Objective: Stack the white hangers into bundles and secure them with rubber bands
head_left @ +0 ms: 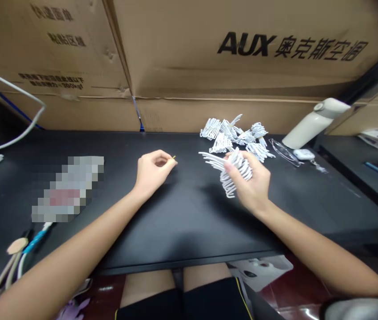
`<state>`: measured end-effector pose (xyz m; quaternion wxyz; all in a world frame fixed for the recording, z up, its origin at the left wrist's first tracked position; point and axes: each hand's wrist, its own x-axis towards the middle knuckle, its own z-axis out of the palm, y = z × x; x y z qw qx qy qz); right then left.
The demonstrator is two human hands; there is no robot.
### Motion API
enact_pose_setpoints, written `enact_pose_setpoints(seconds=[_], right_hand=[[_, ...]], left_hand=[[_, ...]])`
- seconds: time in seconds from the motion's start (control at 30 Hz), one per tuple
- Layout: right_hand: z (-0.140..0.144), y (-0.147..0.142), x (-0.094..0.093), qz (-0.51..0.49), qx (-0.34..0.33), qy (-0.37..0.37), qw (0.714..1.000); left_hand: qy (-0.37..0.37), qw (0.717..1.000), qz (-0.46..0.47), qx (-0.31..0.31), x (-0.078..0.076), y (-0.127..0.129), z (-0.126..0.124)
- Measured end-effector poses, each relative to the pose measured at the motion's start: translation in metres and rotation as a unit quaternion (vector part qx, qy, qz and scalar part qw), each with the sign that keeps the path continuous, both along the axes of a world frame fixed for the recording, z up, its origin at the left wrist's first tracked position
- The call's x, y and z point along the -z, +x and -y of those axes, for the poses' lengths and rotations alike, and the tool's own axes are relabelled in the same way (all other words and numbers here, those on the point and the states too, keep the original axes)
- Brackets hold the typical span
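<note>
My left hand (154, 173) is raised over the black desk, with thumb and index finger pinched on a small yellowish strip (174, 157). Only its tip shows, so I cannot make out its kind. In my right hand (253, 180) is a bundle of thin white bent wires (232, 173), held between thumb and fingers, with loose ends pointing left and loops hanging below. Behind it, similar white wire bundles (222, 143) lie in a heap on the desk near the cardboard.
Cardboard boxes (242, 80) line the back of the desk (175, 222). To the right are a tilted white bottle (315, 122), glasses (285, 152) and a white earphone case (304, 154). A pixelated object (69, 189) with a cable lies left. A white cord (25, 129) hangs at far left.
</note>
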<state>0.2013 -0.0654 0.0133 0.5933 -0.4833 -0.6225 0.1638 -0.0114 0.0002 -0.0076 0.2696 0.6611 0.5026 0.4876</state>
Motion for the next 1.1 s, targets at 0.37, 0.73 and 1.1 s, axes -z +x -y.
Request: enact_pose_setpoints(seconds=[0.37, 0.73, 1.1], right_hand=[[-0.038, 0.012, 0.019, -0.469, -0.252, -0.441, 0.723], [-0.037, 0.007, 0.018, -0.505, -0.231, -0.444, 0.703], [-0.039, 0.008, 0.022, -0.514, -0.242, -0.438, 0.697]], left_hand=[[-0.138, 0.978, 0.135, 0.077, -0.007, -0.002, -0.007], [-0.028, 0.965, -0.229, 0.126, -0.016, -0.024, -0.007], [0.323, 0.888, -0.326, 0.013, -0.029, -0.006, 0.010]])
